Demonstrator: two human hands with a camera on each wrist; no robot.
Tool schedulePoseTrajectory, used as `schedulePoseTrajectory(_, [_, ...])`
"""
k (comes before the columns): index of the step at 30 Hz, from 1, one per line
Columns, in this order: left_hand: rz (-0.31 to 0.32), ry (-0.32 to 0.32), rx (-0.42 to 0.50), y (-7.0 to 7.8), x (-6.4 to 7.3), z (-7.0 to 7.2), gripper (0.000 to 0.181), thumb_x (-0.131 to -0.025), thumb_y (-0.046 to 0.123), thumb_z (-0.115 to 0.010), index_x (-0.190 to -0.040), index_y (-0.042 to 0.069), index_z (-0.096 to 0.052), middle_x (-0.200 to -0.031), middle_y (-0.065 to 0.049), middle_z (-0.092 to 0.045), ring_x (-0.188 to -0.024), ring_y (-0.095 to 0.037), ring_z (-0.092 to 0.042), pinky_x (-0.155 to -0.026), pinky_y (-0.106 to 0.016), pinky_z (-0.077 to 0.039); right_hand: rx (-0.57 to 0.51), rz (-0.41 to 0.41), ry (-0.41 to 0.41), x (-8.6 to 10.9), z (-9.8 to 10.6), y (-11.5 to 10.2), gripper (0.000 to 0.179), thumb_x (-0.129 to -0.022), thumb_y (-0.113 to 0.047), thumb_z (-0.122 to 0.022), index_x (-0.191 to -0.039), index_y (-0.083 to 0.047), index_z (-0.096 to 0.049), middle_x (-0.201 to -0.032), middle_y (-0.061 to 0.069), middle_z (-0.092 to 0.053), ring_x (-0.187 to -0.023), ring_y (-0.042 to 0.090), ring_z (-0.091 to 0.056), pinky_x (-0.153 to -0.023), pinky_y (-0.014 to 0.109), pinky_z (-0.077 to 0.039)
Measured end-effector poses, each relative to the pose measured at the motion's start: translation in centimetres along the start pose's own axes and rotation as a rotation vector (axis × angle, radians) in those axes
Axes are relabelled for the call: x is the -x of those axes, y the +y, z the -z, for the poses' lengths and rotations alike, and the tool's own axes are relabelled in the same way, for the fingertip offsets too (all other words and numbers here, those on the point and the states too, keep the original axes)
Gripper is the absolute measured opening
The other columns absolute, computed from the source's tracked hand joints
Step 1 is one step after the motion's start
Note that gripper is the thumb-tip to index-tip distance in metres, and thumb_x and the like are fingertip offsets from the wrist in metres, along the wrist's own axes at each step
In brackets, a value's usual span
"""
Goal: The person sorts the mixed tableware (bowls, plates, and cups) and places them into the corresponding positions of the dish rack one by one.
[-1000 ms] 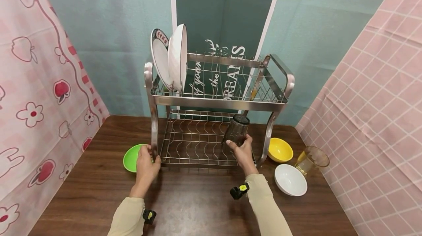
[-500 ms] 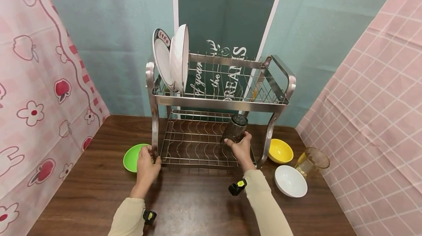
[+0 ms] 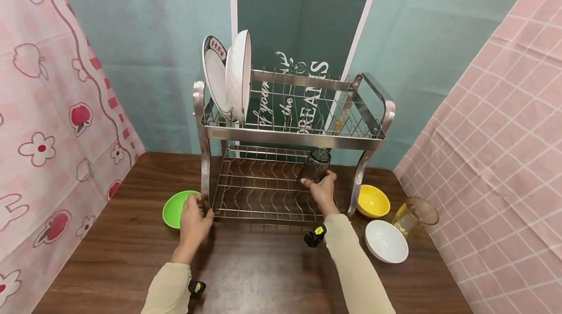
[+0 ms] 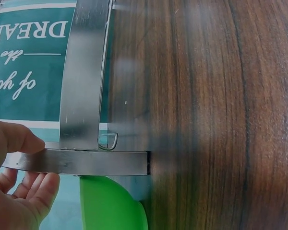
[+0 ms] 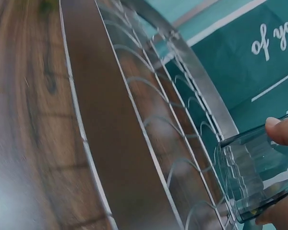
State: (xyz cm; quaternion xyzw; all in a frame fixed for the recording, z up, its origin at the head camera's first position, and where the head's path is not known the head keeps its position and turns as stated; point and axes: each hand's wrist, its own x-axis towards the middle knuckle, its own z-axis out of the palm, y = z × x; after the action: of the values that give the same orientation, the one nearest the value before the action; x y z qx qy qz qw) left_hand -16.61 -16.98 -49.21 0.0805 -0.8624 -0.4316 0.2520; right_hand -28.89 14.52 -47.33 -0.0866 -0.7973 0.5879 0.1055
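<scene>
1. Right hand grips the dark glass tumbler round its side wall, over the right part of the lower shelf of the steel dish rack.
2. Left hand holds the rack's near-left leg; grip closed on it.
3. Tumbler: rigid, breakable, probably slick, so hold mid-wall.
4. Little headroom under the upper tier; green bowl lies left, yellow bowl right.

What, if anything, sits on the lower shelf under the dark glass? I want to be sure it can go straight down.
Nothing visible does. The right hand holds the dark glass over the right part of the rack's lower shelf, under the upper shelf. The wires there are bare; both plates stand on the upper shelf.
</scene>
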Motion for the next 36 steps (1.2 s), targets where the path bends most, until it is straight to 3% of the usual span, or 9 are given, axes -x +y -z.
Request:
schedulePoseTrajectory(6, [-0.05, -0.024, -0.066, -0.3, -0.2, 0.3, 0.024, -0.068, -0.003, -0.068, -0.088, -0.009, -0.056, -0.082, -0.02, -0.051, -0.078, -0.037, -0.053, -0.072, -0.048, -0.043, 0.016, -0.001, -0.006, -1.0, 0.0, 0.1, 0.08, -0.075, -0.011, -0.077, -0.13, 0.002, -0.02, -0.127, 0.03, -0.036, -0.119, 0.039, -0.039, -0.096, 0.048, -0.033])
schedulePoseTrajectory(10, [-0.041, -0.029, -0.063, -0.7, -0.2, 0.3, 0.025, -0.067, 0.001, -0.076, -0.083, -0.006, -0.058, -0.078, -0.015, -0.053, -0.074, -0.033, -0.054, -0.069, -0.045, -0.043, 0.021, -0.025, -0.011, -1.2, 0.0, 0.5, 0.079, -0.077, -0.011, -0.076, -0.13, 0.001, -0.019, -0.129, 0.03, -0.034, -0.121, 0.039, -0.036, -0.097, 0.049, -0.033])
schedulePoseTrajectory(14, [-0.053, -0.011, -0.06, -1.0, -0.1, 0.0, 0.025, -0.067, 0.005, -0.08, -0.077, -0.002, -0.058, -0.073, -0.01, -0.052, -0.068, -0.027, -0.053, -0.065, -0.041, -0.043, 0.038, -0.044, -0.014, -1.5, 0.1, 1.1, 0.08, -0.077, -0.013, -0.075, -0.131, 0.001, -0.017, -0.131, 0.031, -0.031, -0.123, 0.04, -0.034, -0.097, 0.05, -0.031])
schedulePoseTrajectory(21, [-0.085, 0.009, -0.071, -1.2, -0.4, -0.1, 0.024, -0.068, 0.003, -0.08, -0.075, -0.001, -0.057, -0.071, -0.01, -0.052, -0.066, -0.028, -0.052, -0.064, -0.042, -0.042, 0.036, -0.001, 0.012, -2.3, -0.1, 1.7, 0.08, -0.075, -0.013, -0.077, -0.129, 0.001, -0.02, -0.126, 0.032, -0.037, -0.117, 0.041, -0.039, -0.095, 0.05, -0.033])
schedulePoseTrajectory(29, [-0.064, 0.012, -0.069, -1.1, -0.5, 0.3, 0.023, -0.068, 0.002, -0.08, -0.077, -0.002, -0.059, -0.074, -0.012, -0.055, -0.069, -0.029, -0.055, -0.066, -0.043, -0.044, 0.179, -0.009, 0.017, -2.6, -0.3, 1.2, 0.083, -0.074, -0.019, -0.079, -0.134, 0.001, -0.025, -0.128, 0.032, -0.042, -0.119, 0.042, -0.04, -0.095, 0.051, -0.034])
schedulePoseTrajectory(36, [-0.044, 0.001, -0.07, -1.2, -0.3, 0.3, 0.023, -0.068, 0.003, -0.08, -0.076, -0.001, -0.059, -0.073, -0.011, -0.056, -0.069, -0.028, -0.055, -0.067, -0.044, -0.043, 0.279, 0.043, 0.061, -2.5, -0.3, 1.5, 0.085, -0.074, -0.021, -0.08, -0.136, 0.006, -0.029, -0.129, 0.032, -0.042, -0.119, 0.044, -0.039, -0.096, 0.051, -0.034])
